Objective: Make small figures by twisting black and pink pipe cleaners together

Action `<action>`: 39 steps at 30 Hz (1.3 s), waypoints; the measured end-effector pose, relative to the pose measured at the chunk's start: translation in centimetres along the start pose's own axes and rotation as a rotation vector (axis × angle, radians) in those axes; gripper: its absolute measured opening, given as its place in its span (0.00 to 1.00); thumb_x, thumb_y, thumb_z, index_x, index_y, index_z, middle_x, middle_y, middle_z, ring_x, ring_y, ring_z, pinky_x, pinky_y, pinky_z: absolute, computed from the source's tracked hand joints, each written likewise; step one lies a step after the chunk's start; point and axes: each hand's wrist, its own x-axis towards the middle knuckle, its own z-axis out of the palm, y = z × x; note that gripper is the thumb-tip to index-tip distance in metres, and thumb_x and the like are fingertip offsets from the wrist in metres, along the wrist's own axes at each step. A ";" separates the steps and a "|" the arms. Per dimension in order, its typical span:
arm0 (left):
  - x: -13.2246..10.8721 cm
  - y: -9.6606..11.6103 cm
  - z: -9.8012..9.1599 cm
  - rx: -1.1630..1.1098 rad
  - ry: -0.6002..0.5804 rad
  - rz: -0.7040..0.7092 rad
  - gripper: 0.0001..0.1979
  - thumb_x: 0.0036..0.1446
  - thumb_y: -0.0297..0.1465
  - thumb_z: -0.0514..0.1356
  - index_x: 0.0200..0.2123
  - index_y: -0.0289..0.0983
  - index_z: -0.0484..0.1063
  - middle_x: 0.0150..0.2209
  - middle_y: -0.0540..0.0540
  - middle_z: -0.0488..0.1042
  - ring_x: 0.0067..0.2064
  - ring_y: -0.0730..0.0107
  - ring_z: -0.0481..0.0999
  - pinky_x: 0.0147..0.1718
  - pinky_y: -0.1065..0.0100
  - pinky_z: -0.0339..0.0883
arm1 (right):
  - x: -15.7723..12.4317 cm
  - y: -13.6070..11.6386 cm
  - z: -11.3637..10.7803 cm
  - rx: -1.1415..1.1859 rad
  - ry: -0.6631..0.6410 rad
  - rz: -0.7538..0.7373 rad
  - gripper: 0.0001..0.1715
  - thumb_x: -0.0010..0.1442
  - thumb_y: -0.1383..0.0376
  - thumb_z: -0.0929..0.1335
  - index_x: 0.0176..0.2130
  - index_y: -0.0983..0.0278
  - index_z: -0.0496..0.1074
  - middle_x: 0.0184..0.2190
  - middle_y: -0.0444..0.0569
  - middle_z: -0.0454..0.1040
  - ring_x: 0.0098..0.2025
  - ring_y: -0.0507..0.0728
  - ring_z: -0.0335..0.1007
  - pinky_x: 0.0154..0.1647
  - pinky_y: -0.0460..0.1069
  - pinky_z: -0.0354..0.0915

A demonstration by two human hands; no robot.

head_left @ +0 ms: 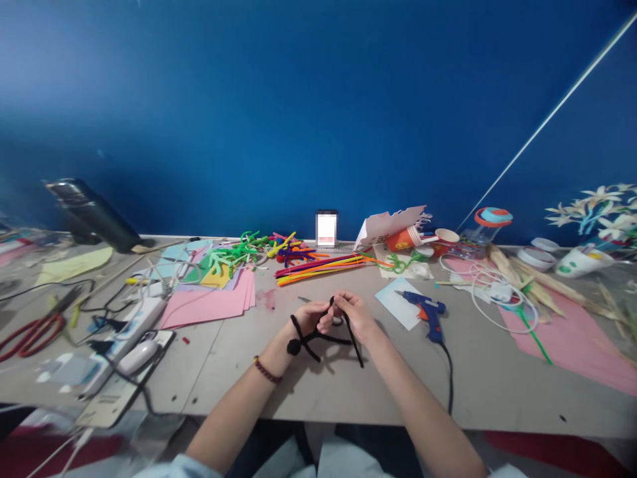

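My left hand point(309, 317) and my right hand point(354, 312) meet above the middle of the table, fingertips pinched close together. Between them is a figure of black pipe cleaners point(326, 337), with several thin legs and a round black ball at its left end. My left fingers are closed around its upper part. A black strand hangs down below my right fingers, which pinch the piece near its top. The exact spot where the strands meet is partly covered by my fingers. To the right lies a blue glue gun point(428, 312), its nozzle over a pale blue paper point(398, 302).
Coloured pipe cleaners point(321, 269) lie beyond my hands, with a phone point(326, 230) upright behind them. Pink paper point(209, 305), a power strip point(124, 342) and red-handled scissors point(37, 332) are left. White cable point(475, 302), paper cups point(446, 239) and flowers point(600, 206) are right.
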 end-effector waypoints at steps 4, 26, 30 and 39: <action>-0.4 -0.1 -0.1 -0.082 -0.116 -0.040 0.12 0.49 0.35 0.60 0.22 0.32 0.67 0.14 0.54 0.56 0.14 0.82 0.52 0.14 0.75 0.48 | -0.3 0.1 -0.1 0.044 -0.071 -0.014 0.18 0.42 0.53 0.75 0.24 0.63 0.72 0.15 0.39 0.67 0.19 0.47 0.55 0.22 0.45 0.52; 1.0 -2.3 0.5 0.350 0.413 0.447 0.25 0.41 0.35 0.69 0.45 0.39 0.69 0.36 0.47 0.73 0.31 0.68 0.75 0.28 0.68 0.68 | 1.1 0.7 -0.8 0.200 0.274 0.082 0.22 0.37 0.55 0.76 0.20 0.63 0.63 0.13 0.36 0.60 0.15 0.46 0.53 0.16 0.44 0.54; 0.7 -2.1 1.5 0.414 0.514 0.527 0.17 0.44 0.36 0.67 0.37 0.36 0.70 0.33 0.45 0.74 0.31 0.67 0.75 0.30 0.66 0.69 | 0.7 1.4 -0.3 0.183 0.186 0.154 0.20 0.40 0.54 0.75 0.24 0.63 0.66 0.16 0.39 0.65 0.17 0.49 0.59 0.18 0.45 0.57; -0.2 0.1 1.6 0.416 0.659 0.539 0.09 0.41 0.34 0.67 0.25 0.36 0.72 0.19 0.51 0.71 0.23 0.72 0.70 0.26 0.67 0.66 | 0.7 0.3 -1.0 -0.057 0.088 0.075 0.24 0.46 0.47 0.70 0.32 0.64 0.75 0.22 0.45 0.73 0.23 0.52 0.66 0.24 0.46 0.59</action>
